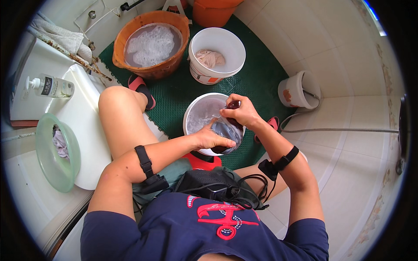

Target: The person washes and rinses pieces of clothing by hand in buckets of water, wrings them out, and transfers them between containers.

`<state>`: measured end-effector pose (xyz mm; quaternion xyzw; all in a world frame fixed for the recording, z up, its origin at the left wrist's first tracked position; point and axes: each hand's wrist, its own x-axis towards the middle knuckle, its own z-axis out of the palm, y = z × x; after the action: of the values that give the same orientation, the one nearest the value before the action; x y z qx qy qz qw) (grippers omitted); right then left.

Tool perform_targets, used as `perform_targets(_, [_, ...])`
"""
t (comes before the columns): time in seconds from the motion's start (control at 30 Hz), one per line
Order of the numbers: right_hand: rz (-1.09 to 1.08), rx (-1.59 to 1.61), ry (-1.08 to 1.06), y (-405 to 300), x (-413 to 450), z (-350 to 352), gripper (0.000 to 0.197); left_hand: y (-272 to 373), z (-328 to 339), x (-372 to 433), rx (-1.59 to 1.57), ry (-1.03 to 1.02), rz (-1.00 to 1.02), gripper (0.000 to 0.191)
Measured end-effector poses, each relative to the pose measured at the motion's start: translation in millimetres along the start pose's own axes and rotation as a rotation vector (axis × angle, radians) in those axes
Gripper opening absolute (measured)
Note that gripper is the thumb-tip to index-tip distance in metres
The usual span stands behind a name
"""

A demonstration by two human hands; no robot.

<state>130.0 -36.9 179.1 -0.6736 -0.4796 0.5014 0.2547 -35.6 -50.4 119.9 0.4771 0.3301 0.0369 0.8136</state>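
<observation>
A white plastic bucket [196, 112] with sudsy water stands on the green mat between my feet. Over its right half I hold a wet garment [225, 129], part grey-blue and part dark red. My right hand [241, 111], above the bucket's right rim, is closed around a dark red bunch of it. The fingers of my left hand [214, 137] are spread, with the thumb and fingertips on the grey-blue part. The garment's lower end hangs near the bucket's front rim. Its exact kind cannot be told.
Beyond stand an orange basin [119, 49] of foamy water, a white bucket [240, 49] with pale cloth [210, 58] and an orange bucket [212, 14]. At left are a pump bottle [54, 86] and a green basin [73, 150]; at right, a small bucket [290, 91] and a shower hose [346, 130].
</observation>
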Motion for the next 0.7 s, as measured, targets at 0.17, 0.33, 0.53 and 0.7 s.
perform_targets(0.17, [-0.031,-0.299,0.090,10,9,13,0.024,-21,4,10,0.202,0.209,-0.079,0.103])
perform_targets(0.33, [0.015,-0.416,0.106,18,16,24,0.023,-30,5,19,0.233,0.225,-0.028,0.102])
perform_targets(0.53, [0.046,-0.515,0.116,31,23,33,0.024,-39,6,27,0.263,0.270,-0.026,0.108])
perform_targets(0.7, [0.093,-0.583,0.135,37,27,38,0.027,-49,5,34,0.293,0.296,-0.066,0.106])
